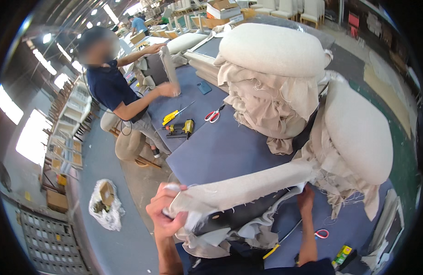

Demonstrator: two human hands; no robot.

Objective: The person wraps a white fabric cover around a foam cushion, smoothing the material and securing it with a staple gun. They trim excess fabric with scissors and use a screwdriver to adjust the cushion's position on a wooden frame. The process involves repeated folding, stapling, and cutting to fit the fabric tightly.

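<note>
A long upholstered panel (248, 185) in cream fabric is tilted up in front of me, its dark backing (241, 213) toward me and frayed fabric edges hanging loose. My left hand (168, 211) is closed around its left end, thumb and fingers pressing the folded cloth. My right hand (306, 199) is closed at the lower right end, fingers partly hidden by fabric. Below the panel, near my right forearm, lie a yellow-handled screwdriver (272, 251) and red-handled scissors (321, 233).
Stacked cream cushions (273, 50) with loose cloth stand ahead, another cushion (358, 133) at right. A staple gun (181, 129), yellow-handled tool (171, 117), scissors (212, 115) and phone (203, 87) lie on the blue table (220, 146). A co-worker (110, 87) handles a similar panel across the left side.
</note>
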